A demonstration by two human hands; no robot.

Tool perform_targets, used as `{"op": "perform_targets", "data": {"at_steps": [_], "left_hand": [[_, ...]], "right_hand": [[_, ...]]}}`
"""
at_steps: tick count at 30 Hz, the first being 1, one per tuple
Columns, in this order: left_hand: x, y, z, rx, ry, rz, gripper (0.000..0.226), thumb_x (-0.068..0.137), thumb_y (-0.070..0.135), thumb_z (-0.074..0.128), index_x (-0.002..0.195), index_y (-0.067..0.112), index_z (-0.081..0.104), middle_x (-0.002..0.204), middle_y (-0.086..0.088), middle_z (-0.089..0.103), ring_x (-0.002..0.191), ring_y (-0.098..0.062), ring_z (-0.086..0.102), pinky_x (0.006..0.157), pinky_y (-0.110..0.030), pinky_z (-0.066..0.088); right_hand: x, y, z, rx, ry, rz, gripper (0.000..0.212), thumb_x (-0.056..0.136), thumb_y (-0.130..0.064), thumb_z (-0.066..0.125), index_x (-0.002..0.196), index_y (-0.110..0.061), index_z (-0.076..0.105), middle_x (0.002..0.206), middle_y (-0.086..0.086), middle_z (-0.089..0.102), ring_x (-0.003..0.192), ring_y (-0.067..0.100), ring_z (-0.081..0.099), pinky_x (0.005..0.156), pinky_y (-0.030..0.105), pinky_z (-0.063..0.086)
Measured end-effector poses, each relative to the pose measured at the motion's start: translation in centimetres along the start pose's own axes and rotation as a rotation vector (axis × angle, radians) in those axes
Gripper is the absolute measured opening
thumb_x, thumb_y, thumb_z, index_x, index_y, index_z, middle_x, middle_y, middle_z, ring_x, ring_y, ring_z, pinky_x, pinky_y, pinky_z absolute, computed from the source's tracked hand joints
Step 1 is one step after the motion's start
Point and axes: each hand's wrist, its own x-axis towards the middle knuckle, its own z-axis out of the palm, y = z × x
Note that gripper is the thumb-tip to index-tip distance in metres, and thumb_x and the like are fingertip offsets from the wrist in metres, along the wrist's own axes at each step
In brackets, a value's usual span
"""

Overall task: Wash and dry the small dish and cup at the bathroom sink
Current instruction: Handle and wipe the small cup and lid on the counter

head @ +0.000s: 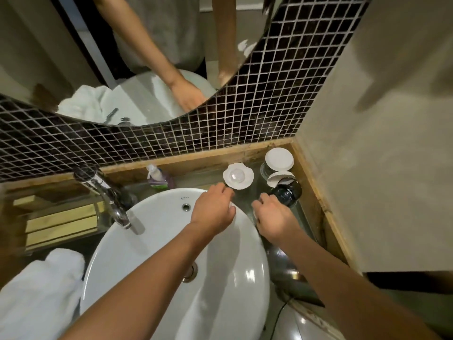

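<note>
A small white scalloped dish [247, 173] sits on the glass counter behind the sink, with a clear domed glass piece [236, 177] on it. A dark glass cup [287, 194] lies tilted on the counter to its right. My left hand [213, 210] hovers over the sink's back rim, fingers loosely curled, fingertips at the dish's front edge. My right hand [272, 217] is just left of the dark cup, fingertips close to it, not wrapped around it. Neither hand holds anything.
The white basin [147, 241] has a chrome tap [107, 192] at its left and a soap bottle [159, 177] behind it. A white towel [41, 290] lies at the left. Two white-lidded glass jars [279, 158] stand in the corner by the wall. A mirror hangs above.
</note>
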Motion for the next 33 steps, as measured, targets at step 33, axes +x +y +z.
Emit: {"op": "perform_targets", "data": {"at_steps": [33], "left_hand": [[6.6, -4.8, 1.3, -0.042, -0.062, -0.125, 0.033, 0.091, 0.033, 0.057, 0.122, 0.021, 0.060, 0.119, -0.002, 0.060, 0.109, -0.021, 0.053, 0.091, -0.037, 0.046]], "right_hand": [[14.2, -0.7, 0.0, 0.112, 0.084, -0.006, 0.041, 0.081, -0.021, 0.075, 0.117, -0.023, 0.056, 0.112, 0.003, 0.064, 0.102, 0.022, 0.063, 0.083, 0.035, 0.055]]}}
